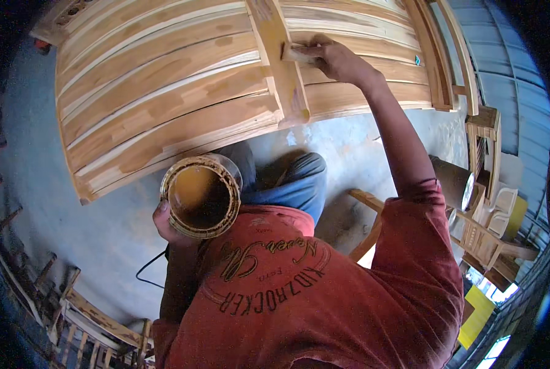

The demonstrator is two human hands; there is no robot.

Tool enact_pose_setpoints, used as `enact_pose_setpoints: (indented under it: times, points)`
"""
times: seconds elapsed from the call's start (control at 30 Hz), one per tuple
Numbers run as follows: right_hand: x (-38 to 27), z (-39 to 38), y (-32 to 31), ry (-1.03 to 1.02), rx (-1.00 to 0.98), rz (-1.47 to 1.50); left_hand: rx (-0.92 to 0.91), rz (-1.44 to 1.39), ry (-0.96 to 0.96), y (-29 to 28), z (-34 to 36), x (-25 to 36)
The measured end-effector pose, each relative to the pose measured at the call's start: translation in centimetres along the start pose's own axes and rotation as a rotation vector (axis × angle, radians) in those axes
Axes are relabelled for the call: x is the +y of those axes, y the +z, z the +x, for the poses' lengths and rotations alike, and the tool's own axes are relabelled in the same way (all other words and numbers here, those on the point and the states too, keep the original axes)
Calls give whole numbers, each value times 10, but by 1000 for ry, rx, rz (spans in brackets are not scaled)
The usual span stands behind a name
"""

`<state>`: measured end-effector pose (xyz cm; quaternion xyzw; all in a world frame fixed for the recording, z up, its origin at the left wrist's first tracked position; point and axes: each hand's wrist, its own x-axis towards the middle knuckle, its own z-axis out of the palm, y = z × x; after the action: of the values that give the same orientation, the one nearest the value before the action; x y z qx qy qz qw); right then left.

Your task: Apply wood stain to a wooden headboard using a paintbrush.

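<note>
My left hand (166, 222) is closed around the side of a round tub (235, 195). Yellow-brown liquid (192, 187) lies inside, and its rim is crusted with the same colour. My right hand (341, 60) reaches far forward with its fingers closed on a small flat pale tool (298, 53). That tool rests against the wide crosspiece (273, 43) of a slatted wooden panel (195, 101); whether it is a brush or a scraper I cannot tell. Yellowish smears show on the crosspiece, and darker, patchy brown areas mark the slats.
A wooden frame (432, 55) borders the panel's right end. Behind my right arm stand a dark cylinder (452, 183), a white plastic chair (504, 206) and other wooden furniture (481, 237). More wooden pieces (93, 326) stand at lower left. A black cord (144, 273) lies near my left arm.
</note>
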<state>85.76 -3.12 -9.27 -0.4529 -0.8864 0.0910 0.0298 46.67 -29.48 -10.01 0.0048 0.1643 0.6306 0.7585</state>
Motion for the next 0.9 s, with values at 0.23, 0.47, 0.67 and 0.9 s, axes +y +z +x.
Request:
enact_pose_setpoints:
  times: [0.23,0.47,0.67,0.9]
  points:
    - [10,25,4,-252,-31,-6,-22,8,-29,-11,-4,-4]
    - [-38,51,-35,30,-242,-79,31,7,-32,12,0,-6]
    - [-59,48,-28,300,-321,38,2,-90,-102,18,6,-11]
    - [-116,-43,-30,113,-279,342,56,452,-7,-20,5,-1]
